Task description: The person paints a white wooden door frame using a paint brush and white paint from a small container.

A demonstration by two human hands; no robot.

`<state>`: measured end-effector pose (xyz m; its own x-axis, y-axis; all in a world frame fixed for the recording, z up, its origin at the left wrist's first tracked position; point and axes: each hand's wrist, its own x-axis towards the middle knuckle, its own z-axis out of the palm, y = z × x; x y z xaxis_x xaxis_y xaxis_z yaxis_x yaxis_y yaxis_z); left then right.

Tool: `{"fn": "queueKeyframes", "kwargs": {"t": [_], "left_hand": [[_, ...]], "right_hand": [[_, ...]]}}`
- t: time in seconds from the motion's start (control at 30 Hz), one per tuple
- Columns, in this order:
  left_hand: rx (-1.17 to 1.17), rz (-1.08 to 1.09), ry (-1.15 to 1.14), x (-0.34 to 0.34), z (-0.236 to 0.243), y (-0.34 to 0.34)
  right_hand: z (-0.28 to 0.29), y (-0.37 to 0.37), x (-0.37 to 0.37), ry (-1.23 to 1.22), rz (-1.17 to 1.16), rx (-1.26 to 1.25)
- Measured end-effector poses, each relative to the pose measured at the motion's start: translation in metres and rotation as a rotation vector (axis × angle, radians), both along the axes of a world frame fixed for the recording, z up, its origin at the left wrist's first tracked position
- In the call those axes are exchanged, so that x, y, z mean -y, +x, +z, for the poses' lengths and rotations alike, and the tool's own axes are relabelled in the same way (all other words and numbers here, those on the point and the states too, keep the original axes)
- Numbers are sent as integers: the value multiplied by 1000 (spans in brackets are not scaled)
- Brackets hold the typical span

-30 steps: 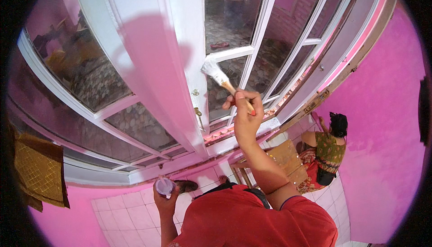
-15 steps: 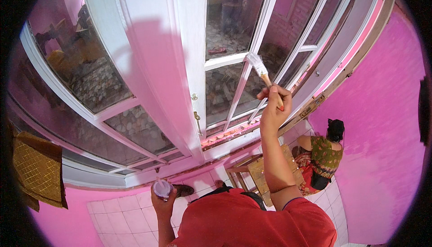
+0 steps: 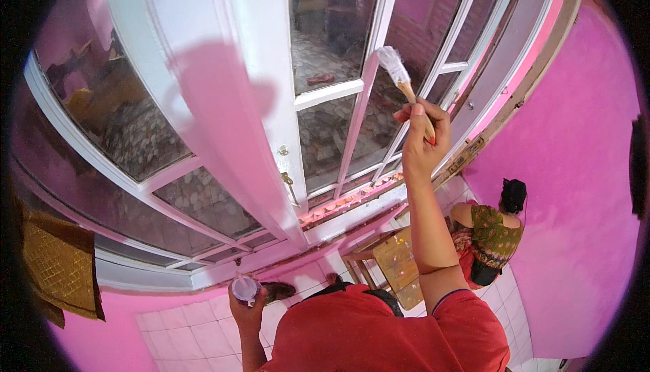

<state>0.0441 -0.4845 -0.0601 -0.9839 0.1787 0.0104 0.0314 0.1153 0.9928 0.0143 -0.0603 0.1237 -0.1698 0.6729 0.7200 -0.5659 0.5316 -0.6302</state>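
Observation:
In my raised right hand (image 3: 426,133) is a paintbrush (image 3: 404,86), gripped by its light wooden handle with a red tip. White paint coats its bristles, which stand close to an upright bar of the glazed window frame (image 3: 329,94); whether they touch it I cannot tell. Low on the left, my left hand (image 3: 249,314) holds a small clear plastic cup (image 3: 245,289) upright, with whitish paint in it. The frame's bars are white in places and pinkish in others. A shadow falls on the wide post (image 3: 223,121) left of the brush.
Someone in a green patterned top (image 3: 497,240) sits low at the right by the pink wall (image 3: 569,189). A wooden stool or small table (image 3: 396,264) stands under my right arm. Brown woven material (image 3: 57,260) hangs at far left. A latch (image 3: 288,182) sticks out from the frame.
My right hand has moved the brush slightly up and right, its bristles leaving the crossbar joint for higher on the upright bar. The view has shifted a little; my left hand still holds the cup.

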Motion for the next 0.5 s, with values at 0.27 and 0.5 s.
{"fn": "queueKeyframes", "kwargs": {"t": [0.27, 0.5], "left_hand": [[6, 23, 36, -4, -5, 3], [19, 16, 9, -10, 2, 5]], "right_hand": [[-45, 12, 0, -73, 8, 212], [-38, -1, 4, -3, 33, 68]]}}
